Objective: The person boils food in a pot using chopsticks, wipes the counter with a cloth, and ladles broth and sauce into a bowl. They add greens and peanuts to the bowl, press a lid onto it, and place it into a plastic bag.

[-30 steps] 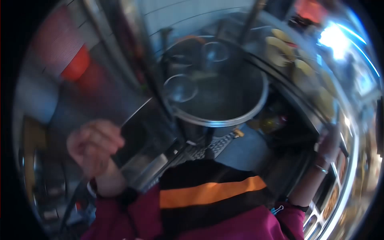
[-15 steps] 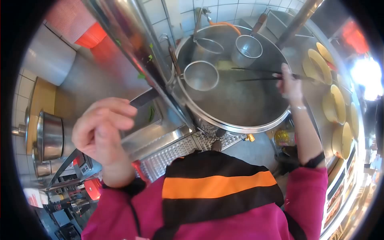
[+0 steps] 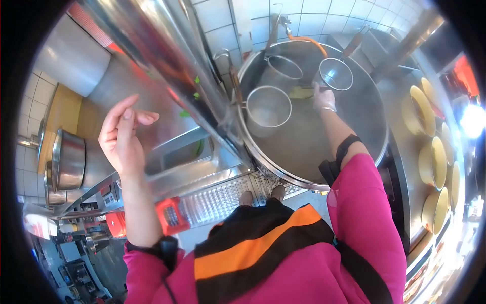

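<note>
Reaching over the large round steel pot (image 3: 324, 187) with the right hand (image 3: 324, 97) in a clear glove, near the round metal strainer (image 3: 335, 74); unclear whether gripping anything. Raising the bare left hand (image 3: 124, 133), empty and loosely open, beside the slanting steel post (image 3: 167, 66). Lining the surface (image 3: 407, 167) beyond the pot with yellow round containers (image 3: 433, 163).

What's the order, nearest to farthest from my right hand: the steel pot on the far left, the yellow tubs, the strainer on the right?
Going out from your right hand:
1. Strainer, close by, up and right.
2. Yellow tubs, off to the right.
3. Steel pot, far left, past your left hand.
</note>
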The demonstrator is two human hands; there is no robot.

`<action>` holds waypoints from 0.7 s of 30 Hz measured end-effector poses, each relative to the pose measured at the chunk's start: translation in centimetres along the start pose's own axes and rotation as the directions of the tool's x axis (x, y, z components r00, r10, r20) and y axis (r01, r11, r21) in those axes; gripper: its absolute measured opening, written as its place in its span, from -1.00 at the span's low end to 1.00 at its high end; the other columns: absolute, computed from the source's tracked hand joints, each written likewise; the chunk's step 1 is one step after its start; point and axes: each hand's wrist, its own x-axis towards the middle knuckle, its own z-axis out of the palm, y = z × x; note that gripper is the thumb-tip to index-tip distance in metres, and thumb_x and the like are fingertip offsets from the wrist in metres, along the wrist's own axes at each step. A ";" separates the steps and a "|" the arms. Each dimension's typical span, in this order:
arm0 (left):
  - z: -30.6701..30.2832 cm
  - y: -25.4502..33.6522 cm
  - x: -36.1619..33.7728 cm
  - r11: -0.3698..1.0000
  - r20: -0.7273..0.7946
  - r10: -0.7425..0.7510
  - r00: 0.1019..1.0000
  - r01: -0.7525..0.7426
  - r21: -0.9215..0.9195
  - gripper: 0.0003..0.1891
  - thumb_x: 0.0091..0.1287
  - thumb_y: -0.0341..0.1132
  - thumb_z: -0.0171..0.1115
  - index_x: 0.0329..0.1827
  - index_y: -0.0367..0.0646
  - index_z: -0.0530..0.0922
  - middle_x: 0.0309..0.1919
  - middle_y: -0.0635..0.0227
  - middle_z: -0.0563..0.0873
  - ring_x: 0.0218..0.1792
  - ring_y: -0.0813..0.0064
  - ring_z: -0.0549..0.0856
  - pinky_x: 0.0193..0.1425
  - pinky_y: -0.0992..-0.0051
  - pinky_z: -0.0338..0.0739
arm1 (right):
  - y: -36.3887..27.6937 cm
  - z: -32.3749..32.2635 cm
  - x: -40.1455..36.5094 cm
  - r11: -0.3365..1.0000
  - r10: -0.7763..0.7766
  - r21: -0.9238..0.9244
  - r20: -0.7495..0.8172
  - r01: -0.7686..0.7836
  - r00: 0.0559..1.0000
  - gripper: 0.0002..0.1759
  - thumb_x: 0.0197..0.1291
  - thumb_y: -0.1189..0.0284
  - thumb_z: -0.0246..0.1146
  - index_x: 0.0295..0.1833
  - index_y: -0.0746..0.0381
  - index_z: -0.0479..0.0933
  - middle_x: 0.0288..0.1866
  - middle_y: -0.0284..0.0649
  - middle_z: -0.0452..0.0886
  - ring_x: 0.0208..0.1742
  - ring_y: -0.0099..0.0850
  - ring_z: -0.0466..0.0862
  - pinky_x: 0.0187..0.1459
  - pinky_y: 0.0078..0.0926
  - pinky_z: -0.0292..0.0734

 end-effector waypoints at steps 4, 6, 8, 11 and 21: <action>0.4 0.3 -0.3 0.995 0.074 -0.042 0.996 0.035 0.091 -0.74 0.29 -0.46 -0.06 -0.03 -0.42 0.45 -0.53 0.26 0.58 -0.39 0.43 0.61 -0.17 0.44 0.51 | 0.8 -0.7 0.2 0.996 -0.042 0.080 0.127 0.032 0.991 -0.49 0.13 0.03 -0.01 -0.01 0.19 0.46 -0.06 0.04 0.52 -0.02 -0.06 0.52 -0.01 -0.26 0.41; 0.4 0.4 -0.2 0.998 0.094 -0.052 0.994 0.048 0.046 -0.74 0.29 -0.46 -0.06 -0.03 -0.42 0.44 -0.52 0.26 0.58 -0.39 0.43 0.61 -0.17 0.45 0.51 | -2.0 -5.5 -2.9 0.989 0.057 0.117 0.256 -0.090 0.965 -0.47 0.11 0.02 0.01 0.06 0.17 0.43 -0.01 0.08 0.48 0.02 -0.03 0.49 0.03 -0.28 0.38; 0.2 0.4 -0.1 0.998 0.118 -0.065 0.991 0.067 -0.010 -0.74 0.29 -0.46 -0.06 -0.03 -0.43 0.44 -0.52 0.27 0.58 -0.39 0.43 0.61 -0.17 0.45 0.51 | -3.2 -8.2 -5.3 0.946 0.041 -0.312 0.395 0.092 0.918 -0.50 0.08 0.06 0.02 0.09 0.07 0.39 0.00 0.00 0.49 0.01 0.00 0.49 0.00 -0.25 0.40; 0.3 0.2 0.1 0.991 0.131 -0.073 0.989 0.086 -0.100 -0.76 0.27 -0.49 0.00 -0.05 -0.42 0.47 -0.53 0.27 0.62 -0.43 0.47 0.63 -0.20 0.50 0.53 | 4.5 -5.4 -2.2 0.986 0.059 -0.165 0.234 -0.020 0.970 -0.52 0.08 0.05 0.03 0.09 0.01 0.40 -0.08 0.01 0.53 -0.04 -0.04 0.53 -0.07 -0.26 0.43; -0.1 -0.4 1.2 0.984 0.141 -0.160 0.977 0.168 -0.051 -0.68 0.29 -0.39 -0.02 0.04 -0.40 0.42 -0.43 0.23 0.60 -0.32 0.45 0.62 -0.10 0.44 0.51 | 2.5 -13.9 -10.4 0.996 0.045 -0.090 0.222 -0.025 0.974 -0.35 0.05 -0.12 0.01 -0.38 0.34 0.56 -0.59 -0.19 0.57 -0.59 -0.39 0.57 -0.39 -0.43 0.47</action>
